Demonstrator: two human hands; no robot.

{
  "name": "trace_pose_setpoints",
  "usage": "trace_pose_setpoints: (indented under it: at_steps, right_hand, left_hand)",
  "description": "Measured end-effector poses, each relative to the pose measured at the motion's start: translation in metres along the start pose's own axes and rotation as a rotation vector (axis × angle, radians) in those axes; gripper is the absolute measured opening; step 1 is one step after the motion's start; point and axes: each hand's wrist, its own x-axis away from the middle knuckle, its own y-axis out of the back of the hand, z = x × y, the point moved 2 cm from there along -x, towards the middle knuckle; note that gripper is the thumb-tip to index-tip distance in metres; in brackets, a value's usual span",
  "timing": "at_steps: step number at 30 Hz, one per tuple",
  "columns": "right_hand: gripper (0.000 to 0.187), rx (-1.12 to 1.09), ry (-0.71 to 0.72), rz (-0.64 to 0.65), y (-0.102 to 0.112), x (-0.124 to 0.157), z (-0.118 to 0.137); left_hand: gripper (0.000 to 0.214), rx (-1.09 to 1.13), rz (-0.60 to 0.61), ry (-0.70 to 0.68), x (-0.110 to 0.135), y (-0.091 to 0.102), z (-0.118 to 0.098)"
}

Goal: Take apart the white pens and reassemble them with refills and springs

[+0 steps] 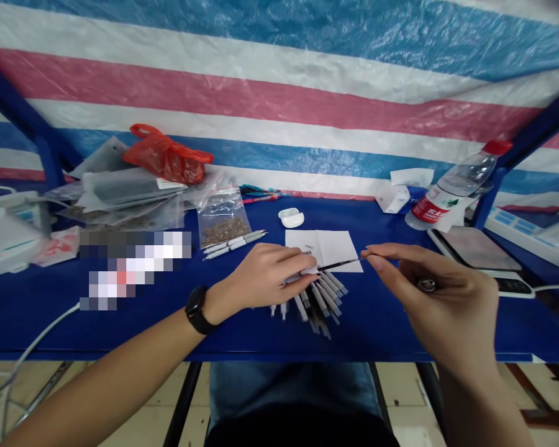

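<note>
My left hand (277,273) is closed on a thin dark pen refill (338,264), whose tip points right. Close by that tip, the thumb and forefinger of my right hand (447,298) are pinched together; whatever is between them is too small to make out. Curled in the other fingers of my right hand is a pen part with a round metal end (427,285), the rest of it hidden. Beneath my left hand a fanned pile of white and grey pen pieces (323,298) lies on the blue table, beside a creased white paper sheet (340,245).
Left of the sheet are a few white pens (233,244) and a clear bag of small brown parts (223,231). A white earbud case (291,217) sits behind. Plastic bags with a red bag (168,158) stand back left; a bottle (451,186) and scale (477,248) are right.
</note>
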Motion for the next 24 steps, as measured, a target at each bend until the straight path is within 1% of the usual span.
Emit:
trace_pose_setpoints:
  at_steps: [4,11,14,19,24]
  right_hand:
    - [0.007,-0.003,0.025,-0.002,-0.0023,0.0,0.0013]
    - [0.01,-0.003,0.102,-0.008,-0.0039,-0.0005,0.0024]
    - [0.008,0.019,0.099,-0.013,-0.0036,-0.0001,0.0023]
    - [0.008,0.044,0.103,0.017,-0.0055,0.0006,0.0027]
    - [0.008,0.025,0.098,-0.053,-0.0021,-0.0004,0.0023]
  left_hand:
    - [0.014,-0.008,0.014,0.007,0.0007,-0.0009,-0.0007]
    - [0.014,-0.008,0.03,-0.002,-0.0007,0.0007,0.0006]
    - [0.014,-0.003,0.035,0.005,-0.0008,-0.0002,0.0009]
    - [0.014,0.013,0.045,0.018,0.0003,-0.0021,0.0009]
    - [0.012,0.017,0.035,0.013,0.0015,-0.0019,0.0008]
